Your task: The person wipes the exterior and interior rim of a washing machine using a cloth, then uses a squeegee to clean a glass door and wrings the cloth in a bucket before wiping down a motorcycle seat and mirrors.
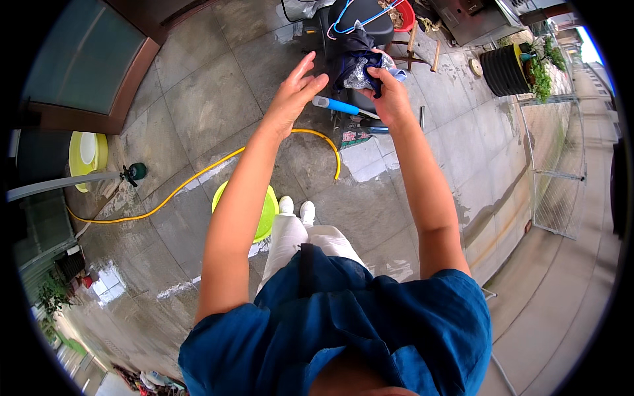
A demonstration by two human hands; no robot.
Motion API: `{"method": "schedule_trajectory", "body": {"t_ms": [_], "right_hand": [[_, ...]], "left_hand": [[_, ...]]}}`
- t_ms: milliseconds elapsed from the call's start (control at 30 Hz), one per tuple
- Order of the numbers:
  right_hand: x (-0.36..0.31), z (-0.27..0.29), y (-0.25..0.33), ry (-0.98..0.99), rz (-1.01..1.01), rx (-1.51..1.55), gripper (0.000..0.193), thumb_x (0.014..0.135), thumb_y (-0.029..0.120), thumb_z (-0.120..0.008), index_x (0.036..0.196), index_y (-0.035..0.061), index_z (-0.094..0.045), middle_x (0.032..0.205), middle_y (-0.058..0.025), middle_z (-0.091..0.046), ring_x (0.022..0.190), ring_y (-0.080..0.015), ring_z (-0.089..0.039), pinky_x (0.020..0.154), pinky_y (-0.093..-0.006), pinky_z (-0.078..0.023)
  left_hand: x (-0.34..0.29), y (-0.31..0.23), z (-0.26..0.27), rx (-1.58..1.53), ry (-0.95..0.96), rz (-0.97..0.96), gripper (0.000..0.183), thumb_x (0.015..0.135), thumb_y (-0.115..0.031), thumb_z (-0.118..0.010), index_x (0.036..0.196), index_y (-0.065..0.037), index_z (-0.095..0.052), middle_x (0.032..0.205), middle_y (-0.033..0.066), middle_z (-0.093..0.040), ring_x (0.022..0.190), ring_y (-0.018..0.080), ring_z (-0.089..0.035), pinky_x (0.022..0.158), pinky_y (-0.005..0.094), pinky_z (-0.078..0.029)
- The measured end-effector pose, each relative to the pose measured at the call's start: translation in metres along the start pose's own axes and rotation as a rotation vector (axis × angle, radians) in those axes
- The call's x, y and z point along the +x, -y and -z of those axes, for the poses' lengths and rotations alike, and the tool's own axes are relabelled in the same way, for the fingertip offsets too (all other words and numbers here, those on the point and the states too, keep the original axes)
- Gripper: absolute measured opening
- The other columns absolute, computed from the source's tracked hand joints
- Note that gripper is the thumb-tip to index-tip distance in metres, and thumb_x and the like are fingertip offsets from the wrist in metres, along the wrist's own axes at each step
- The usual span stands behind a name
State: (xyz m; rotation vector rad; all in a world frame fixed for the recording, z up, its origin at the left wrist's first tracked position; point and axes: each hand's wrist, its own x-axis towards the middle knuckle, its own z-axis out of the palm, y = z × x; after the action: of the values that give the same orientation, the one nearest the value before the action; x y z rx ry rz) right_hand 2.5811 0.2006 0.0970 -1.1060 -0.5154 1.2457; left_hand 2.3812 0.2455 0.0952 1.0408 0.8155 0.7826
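Note:
My left hand [296, 94] is raised with its fingers stretched out and nothing in it. To its right, my right hand [389, 96] pinches a bunched dark navy cloth [353, 45] with shiny, clear crinkled material [357, 74] among its folds. The cloth hangs just in front of a black seat [370, 23], which looks like part of a scooter. A blue and white plastic hanger [343, 20] rests on that seat. Between my hands and lower down, a blue stick-like handle with a grey end [340, 105] points left; its other end is hidden.
A yellow hose [173, 193] curves across the grey paving. One lime-green basin [267, 216] stands beside my white shoes [296, 209]; another basin [99, 155] is at far left. A folding stool [422, 48], red basin [404, 16] and black planter [504, 70] stand at back right.

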Motion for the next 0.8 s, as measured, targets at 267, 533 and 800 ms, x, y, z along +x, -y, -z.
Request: {"method": "schedule_trajectory", "body": {"t_ms": [267,533,800], "right_hand": [[0.071,-0.006,0.024,0.142,-0.209,0.126,0.050,0.089,0.053,-0.062,0.118,0.0128,-0.059,0.110,-0.0045,-0.067,0.101,-0.0192,-0.065,0.089,-0.0404,-0.051],[0.157,0.021,-0.017,0.002,-0.370,0.079,0.036,0.093,0.030,-0.060,0.118,0.0054,-0.059,0.105,-0.0076,-0.069,0.093,-0.0188,-0.067,0.086,-0.0359,-0.053],[0.168,0.046,-0.026,-0.009,-0.249,0.230,0.054,0.097,0.047,-0.049,0.146,0.0257,-0.037,0.138,-0.0143,-0.049,0.118,-0.0274,-0.055,0.098,-0.0463,-0.046]], "left_hand": [[0.105,-0.001,-0.002,0.268,0.093,-0.402,0.029,0.091,-0.018,-0.065,0.120,-0.015,-0.067,0.143,0.0156,-0.047,0.135,0.0224,-0.040,0.106,0.0313,-0.035],[0.195,0.043,0.015,-0.116,0.101,-0.036,0.014,0.091,-0.015,-0.064,0.098,-0.003,-0.068,0.107,0.0034,-0.065,0.099,0.0094,-0.057,0.087,0.0252,-0.044],[0.236,0.086,0.014,-0.488,0.015,0.275,0.013,0.097,-0.020,-0.056,0.098,-0.009,-0.062,0.084,-0.0031,-0.062,0.077,0.0061,-0.059,0.067,0.0239,-0.048]]}}
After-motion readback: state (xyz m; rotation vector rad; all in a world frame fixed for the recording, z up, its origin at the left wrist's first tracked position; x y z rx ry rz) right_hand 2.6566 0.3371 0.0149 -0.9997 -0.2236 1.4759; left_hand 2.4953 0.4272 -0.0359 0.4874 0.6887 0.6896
